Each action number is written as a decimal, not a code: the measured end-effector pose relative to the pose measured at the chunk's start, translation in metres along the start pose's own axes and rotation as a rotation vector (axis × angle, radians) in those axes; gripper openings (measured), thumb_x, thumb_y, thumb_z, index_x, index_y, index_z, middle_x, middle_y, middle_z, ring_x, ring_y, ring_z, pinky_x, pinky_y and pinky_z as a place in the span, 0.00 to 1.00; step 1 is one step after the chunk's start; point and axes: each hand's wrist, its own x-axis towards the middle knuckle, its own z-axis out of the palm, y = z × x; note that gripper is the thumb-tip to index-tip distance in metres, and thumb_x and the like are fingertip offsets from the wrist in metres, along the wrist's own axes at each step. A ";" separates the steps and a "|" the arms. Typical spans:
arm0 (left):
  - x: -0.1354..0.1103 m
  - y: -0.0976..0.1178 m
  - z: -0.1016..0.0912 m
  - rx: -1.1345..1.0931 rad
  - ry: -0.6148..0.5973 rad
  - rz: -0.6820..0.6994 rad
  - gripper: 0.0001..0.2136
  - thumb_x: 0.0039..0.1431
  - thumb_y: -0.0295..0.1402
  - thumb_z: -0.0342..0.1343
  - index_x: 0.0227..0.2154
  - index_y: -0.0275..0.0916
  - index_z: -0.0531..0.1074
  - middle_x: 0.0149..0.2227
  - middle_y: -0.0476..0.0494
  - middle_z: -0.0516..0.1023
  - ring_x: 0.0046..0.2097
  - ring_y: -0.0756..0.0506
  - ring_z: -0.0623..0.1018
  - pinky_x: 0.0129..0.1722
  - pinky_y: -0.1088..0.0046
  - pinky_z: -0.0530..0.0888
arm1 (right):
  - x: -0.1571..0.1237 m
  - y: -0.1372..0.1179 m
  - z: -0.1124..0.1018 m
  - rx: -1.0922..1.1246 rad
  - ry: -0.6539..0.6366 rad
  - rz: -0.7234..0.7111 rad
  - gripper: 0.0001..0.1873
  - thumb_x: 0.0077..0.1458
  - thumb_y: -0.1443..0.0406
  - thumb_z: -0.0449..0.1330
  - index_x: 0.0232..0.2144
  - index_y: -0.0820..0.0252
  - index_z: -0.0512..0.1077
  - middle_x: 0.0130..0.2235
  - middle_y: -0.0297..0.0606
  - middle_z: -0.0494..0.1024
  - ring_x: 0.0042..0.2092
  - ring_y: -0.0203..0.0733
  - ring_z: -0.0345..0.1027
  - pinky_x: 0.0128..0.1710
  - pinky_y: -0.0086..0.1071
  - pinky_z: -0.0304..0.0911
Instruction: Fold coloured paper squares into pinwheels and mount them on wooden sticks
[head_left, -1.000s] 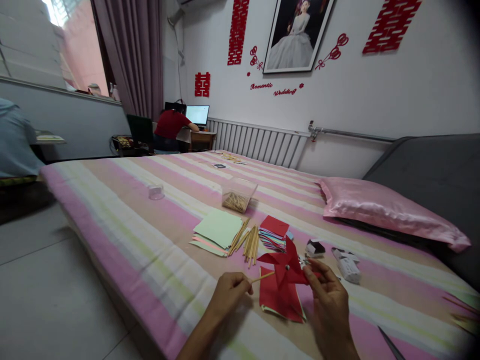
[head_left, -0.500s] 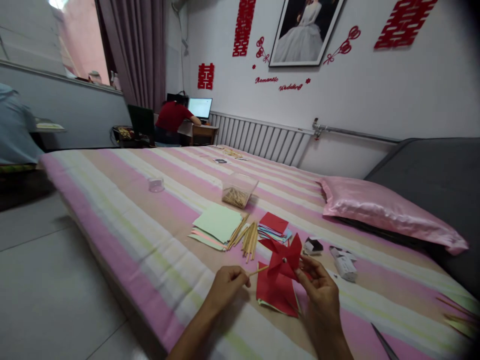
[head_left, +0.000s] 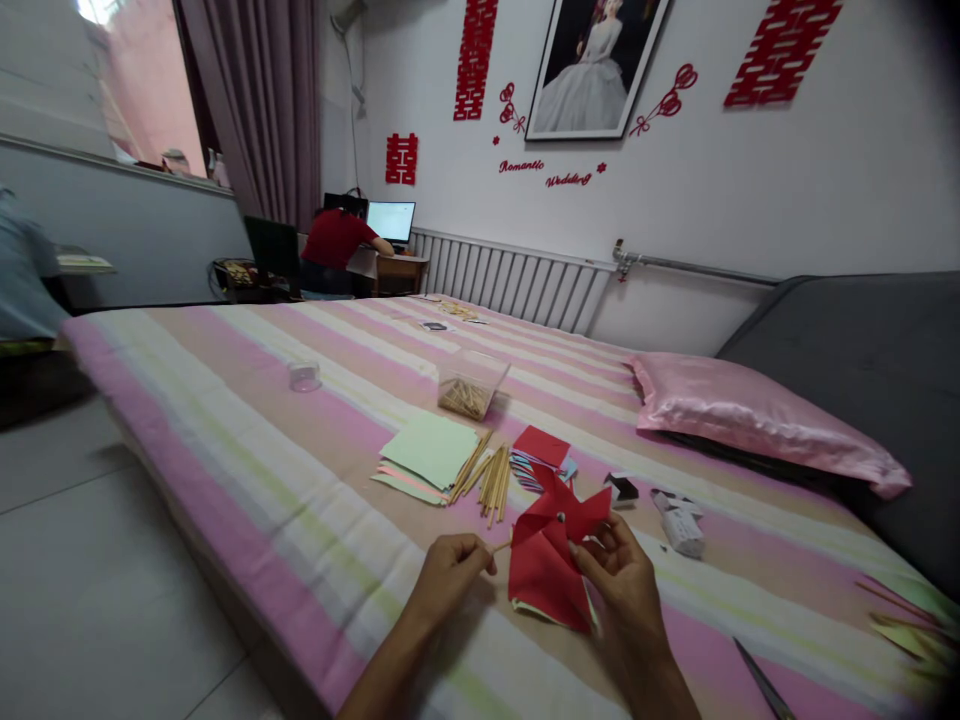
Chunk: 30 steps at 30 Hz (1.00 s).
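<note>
A red paper pinwheel (head_left: pixel 564 517) on a thin wooden stick (head_left: pixel 501 546) hangs just above the striped bed (head_left: pixel 247 420). My left hand (head_left: pixel 448 575) pinches the near end of the stick. My right hand (head_left: pixel 619 585) holds the pinwheel's lower right blade between thumb and fingers. Under the pinwheel lies a stack of red paper sheets (head_left: pixel 541 590). Behind it lie several loose wooden sticks (head_left: pixel 495 478), a pile of pale green and pink paper (head_left: pixel 431 455) and a small stack of coloured squares topped with red (head_left: pixel 541 450).
A clear box of sticks (head_left: pixel 466 385) and a small clear cup (head_left: pixel 304 376) stand farther back. A white stapler-like tool (head_left: pixel 679 525) and a small black-and-white object (head_left: pixel 621 489) lie right of the pinwheel, scissors (head_left: pixel 761 680) at the near right. A pink pillow (head_left: pixel 757 420) lies right. A person in red (head_left: pixel 334 245) sits at a far desk.
The pinwheel and both hands have shifted slightly left and nearer to me, and the pinwheel has turned. The view has also swung a little.
</note>
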 end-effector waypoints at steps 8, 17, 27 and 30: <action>-0.002 0.004 0.000 -0.014 0.007 -0.030 0.12 0.45 0.37 0.49 0.15 0.36 0.70 0.15 0.54 0.59 0.22 0.51 0.60 0.24 0.75 0.56 | 0.001 0.001 -0.001 -0.032 0.005 -0.007 0.28 0.40 0.66 0.68 0.44 0.54 0.63 0.39 0.37 0.73 0.37 0.40 0.70 0.35 0.31 0.67; -0.001 0.002 -0.001 -0.001 0.017 -0.021 0.12 0.45 0.37 0.49 0.15 0.36 0.70 0.14 0.54 0.59 0.22 0.51 0.60 0.23 0.75 0.55 | -0.005 -0.013 0.007 -0.034 -0.087 -0.068 0.22 0.43 0.63 0.65 0.43 0.55 0.65 0.42 0.41 0.74 0.42 0.44 0.68 0.39 0.32 0.64; 0.000 0.000 0.000 -0.023 0.015 -0.004 0.12 0.45 0.36 0.49 0.14 0.36 0.70 0.15 0.54 0.59 0.22 0.51 0.60 0.24 0.75 0.56 | -0.004 -0.010 0.003 0.014 0.007 -0.050 0.20 0.44 0.64 0.64 0.41 0.56 0.66 0.38 0.39 0.75 0.40 0.43 0.70 0.38 0.32 0.65; 0.000 0.001 0.000 -0.027 0.013 -0.005 0.12 0.45 0.36 0.49 0.14 0.36 0.70 0.15 0.53 0.60 0.22 0.51 0.60 0.24 0.74 0.56 | -0.003 -0.007 0.003 0.008 0.048 -0.034 0.22 0.40 0.65 0.67 0.40 0.56 0.67 0.35 0.38 0.76 0.37 0.42 0.70 0.36 0.31 0.65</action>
